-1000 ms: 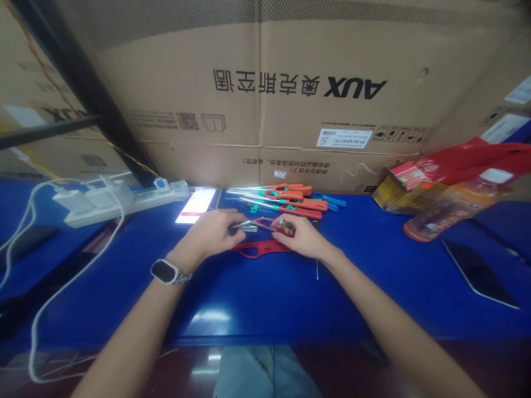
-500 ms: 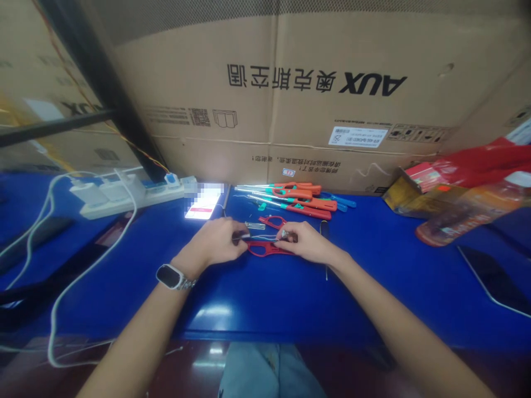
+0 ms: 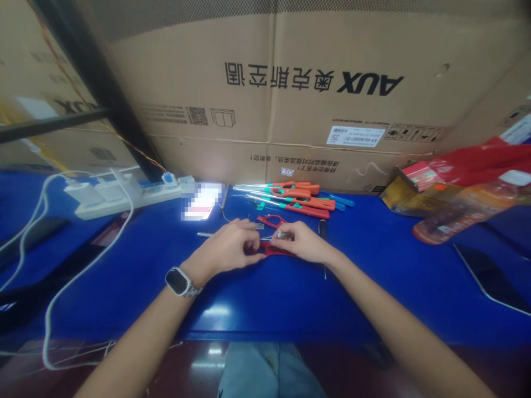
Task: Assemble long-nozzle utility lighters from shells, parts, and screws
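Observation:
My left hand [image 3: 234, 246] is curled over the left end of a red lighter casing half [image 3: 280, 251], with thumb and fingers closing around it. From behind that hand a thin metal tube [image 3: 204, 235] sticks out to the left. My right hand [image 3: 305, 241] pinches a small wired part [image 3: 283, 235] above the casing; a pale wire [image 3: 267, 238] runs from it toward my left hand. Just behind lies a second red casing half [image 3: 271, 221], beside a small clear piece [image 3: 260, 226]. A screwdriver [image 3: 322, 228] rests to the right of my right hand, partly hidden by it.
Several orange-red lighters [image 3: 309, 203] lie at the back before a cardboard box [image 3: 290, 110]. At left are a lit phone [image 3: 203, 202] and a power strip [image 3: 153, 194] with cables. At right stand a yellow box [image 3: 404, 193], a drink bottle [image 3: 468, 213] and a dark phone [image 3: 493, 276].
My left hand has moved right, closer to my right hand, and now covers the left end of the casing. The metal tube now shows behind it. My right hand has hardly moved.

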Demonstrator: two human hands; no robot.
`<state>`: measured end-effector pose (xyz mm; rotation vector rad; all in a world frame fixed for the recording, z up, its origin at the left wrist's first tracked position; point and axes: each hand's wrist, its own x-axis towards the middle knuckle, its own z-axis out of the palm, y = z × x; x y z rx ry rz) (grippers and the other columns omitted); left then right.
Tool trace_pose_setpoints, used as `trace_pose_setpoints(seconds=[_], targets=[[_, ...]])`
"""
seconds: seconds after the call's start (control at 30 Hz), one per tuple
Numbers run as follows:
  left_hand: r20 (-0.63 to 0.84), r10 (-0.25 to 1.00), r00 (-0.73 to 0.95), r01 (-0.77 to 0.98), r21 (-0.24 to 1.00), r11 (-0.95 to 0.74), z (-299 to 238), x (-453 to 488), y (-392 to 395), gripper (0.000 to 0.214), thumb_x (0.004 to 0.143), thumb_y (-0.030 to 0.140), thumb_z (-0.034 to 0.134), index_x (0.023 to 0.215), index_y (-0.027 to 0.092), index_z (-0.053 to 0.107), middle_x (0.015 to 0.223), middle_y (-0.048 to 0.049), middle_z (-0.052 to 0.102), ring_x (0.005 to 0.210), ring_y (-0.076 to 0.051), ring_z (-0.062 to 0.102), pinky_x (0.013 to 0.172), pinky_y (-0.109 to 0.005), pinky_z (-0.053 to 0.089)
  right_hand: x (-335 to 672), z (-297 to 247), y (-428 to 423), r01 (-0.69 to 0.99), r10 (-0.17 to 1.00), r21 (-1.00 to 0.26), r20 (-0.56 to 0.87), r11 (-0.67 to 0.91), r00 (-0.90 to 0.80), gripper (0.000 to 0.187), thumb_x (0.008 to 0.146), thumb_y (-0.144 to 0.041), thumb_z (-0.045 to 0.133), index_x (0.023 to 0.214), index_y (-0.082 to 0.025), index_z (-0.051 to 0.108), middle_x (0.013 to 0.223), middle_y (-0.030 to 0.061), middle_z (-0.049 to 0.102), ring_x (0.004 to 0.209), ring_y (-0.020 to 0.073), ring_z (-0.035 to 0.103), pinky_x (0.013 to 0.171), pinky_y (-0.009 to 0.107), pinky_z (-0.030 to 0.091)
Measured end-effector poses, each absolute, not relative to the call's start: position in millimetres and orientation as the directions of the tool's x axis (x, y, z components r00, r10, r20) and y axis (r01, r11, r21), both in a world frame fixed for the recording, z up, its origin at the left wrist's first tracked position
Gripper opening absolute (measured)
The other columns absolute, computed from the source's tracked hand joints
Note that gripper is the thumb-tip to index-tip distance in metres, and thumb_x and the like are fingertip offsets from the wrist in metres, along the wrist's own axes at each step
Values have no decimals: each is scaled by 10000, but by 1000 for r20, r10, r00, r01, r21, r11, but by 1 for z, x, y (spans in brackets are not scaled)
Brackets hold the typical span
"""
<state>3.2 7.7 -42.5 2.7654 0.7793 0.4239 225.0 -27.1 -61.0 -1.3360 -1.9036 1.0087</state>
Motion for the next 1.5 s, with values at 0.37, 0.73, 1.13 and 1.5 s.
trace_pose_setpoints(seconds=[0.37,0.73,1.13,1.5], targets=[[256,441,860,437,73,-896,-42,11,4,151,916,319,634,880,219,742,860,-32,614,861,-199,511,823,-359,355,216,-60,-28,503,946,-846,5,176,-324,219,853,-349,652,797,-152,729,728,24,706,693,160,608,668,268,453],[220,462,859,445,122,-887,-45,9,5,93,909,253,651,927,237,742,898,-20,640,900,-202,515,854,-351,326,227,-54,-33,591,938,-742,158,318,-307,153,913,-277,540,949,-185,657,795,13,672,694,153,582,692,290,423],[208,474,855,464,100,-880,-46,13,3,115,925,262,626,913,210,728,904,-29,643,925,-213,523,863,-356,333,222,-71,-45,762,928,-531,195,371,-317,84,978,-295,502,980,-212,513,866,13,637,855,189,583,855,359,340],[157,503,850,463,235,-855,-49,12,5,143,949,306,594,940,235,717,931,-18,630,951,-216,524,916,-408,335,222,-70,-51,790,906,-444,198,424,-375,112,1013,-262,393,1021,-214,494,1094,75,632,1021,228,557,901,395,354]])
